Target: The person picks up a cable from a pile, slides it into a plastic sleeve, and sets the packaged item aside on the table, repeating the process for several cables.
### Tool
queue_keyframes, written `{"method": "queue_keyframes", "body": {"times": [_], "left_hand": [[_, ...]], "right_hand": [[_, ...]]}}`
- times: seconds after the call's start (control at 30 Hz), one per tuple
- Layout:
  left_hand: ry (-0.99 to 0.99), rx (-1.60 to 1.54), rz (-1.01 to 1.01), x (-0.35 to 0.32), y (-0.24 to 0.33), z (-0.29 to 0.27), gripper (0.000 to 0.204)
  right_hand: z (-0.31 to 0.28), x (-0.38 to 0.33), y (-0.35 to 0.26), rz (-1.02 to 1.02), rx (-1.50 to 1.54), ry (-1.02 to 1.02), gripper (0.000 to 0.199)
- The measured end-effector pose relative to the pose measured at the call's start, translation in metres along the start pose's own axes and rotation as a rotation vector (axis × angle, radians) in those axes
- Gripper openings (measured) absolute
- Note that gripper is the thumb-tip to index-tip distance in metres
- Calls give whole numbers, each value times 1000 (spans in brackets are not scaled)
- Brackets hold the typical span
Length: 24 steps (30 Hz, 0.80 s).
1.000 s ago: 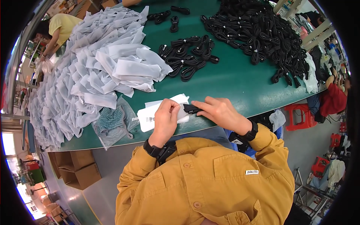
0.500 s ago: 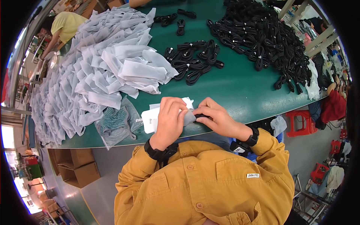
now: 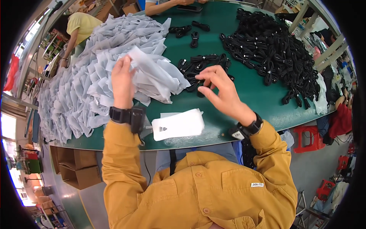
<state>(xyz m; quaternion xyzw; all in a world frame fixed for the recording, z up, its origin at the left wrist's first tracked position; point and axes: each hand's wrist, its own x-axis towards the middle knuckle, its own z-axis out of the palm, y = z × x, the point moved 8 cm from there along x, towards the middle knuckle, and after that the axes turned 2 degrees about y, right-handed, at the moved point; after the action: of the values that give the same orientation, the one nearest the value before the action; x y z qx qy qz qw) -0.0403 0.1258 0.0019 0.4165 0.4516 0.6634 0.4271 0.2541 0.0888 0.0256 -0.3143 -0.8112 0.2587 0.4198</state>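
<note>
My left hand (image 3: 122,82) is raised over the left heap, its fingers closed at one end of a filled, frosted plastic bag (image 3: 149,70). Both are somewhat blurred, and the bag slants across the heap of similar filled bags (image 3: 72,97). To the right, my right hand (image 3: 223,91) hovers with thumb and fingers apart and nothing between them. Just beyond its fingertips lies a small group of coiled black cables (image 3: 204,60), partly hidden by the hand. Flat white bags (image 3: 177,126) lie stacked near the table's front edge, between my forearms.
A large pile of coiled black cables (image 3: 270,49) covers the right of the green table (image 3: 263,101). Several more coils (image 3: 195,39) lie toward the back. Across the table, another person's hand (image 3: 177,3) is by a dark phone-like object (image 3: 189,8). Cardboard boxes (image 3: 80,168) and a red stool (image 3: 308,139) stand below.
Both hands have left the near edge, where they held a frosted bag and a black cable. My left hand went left and away with a bag; my right hand moved toward the small cable group.
</note>
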Motion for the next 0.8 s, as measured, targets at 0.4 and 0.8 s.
{"method": "queue_keyframes", "body": {"times": [0.4, 0.8], "left_hand": [[-874, 1730, 362, -45, -86, 65, 110], [-747, 1725, 495, 12, -136, 77, 86]], "right_hand": [[99, 65, 110, -136, -421, -482, 104], [88, 55, 119, -134, -528, -459, 113]]}}
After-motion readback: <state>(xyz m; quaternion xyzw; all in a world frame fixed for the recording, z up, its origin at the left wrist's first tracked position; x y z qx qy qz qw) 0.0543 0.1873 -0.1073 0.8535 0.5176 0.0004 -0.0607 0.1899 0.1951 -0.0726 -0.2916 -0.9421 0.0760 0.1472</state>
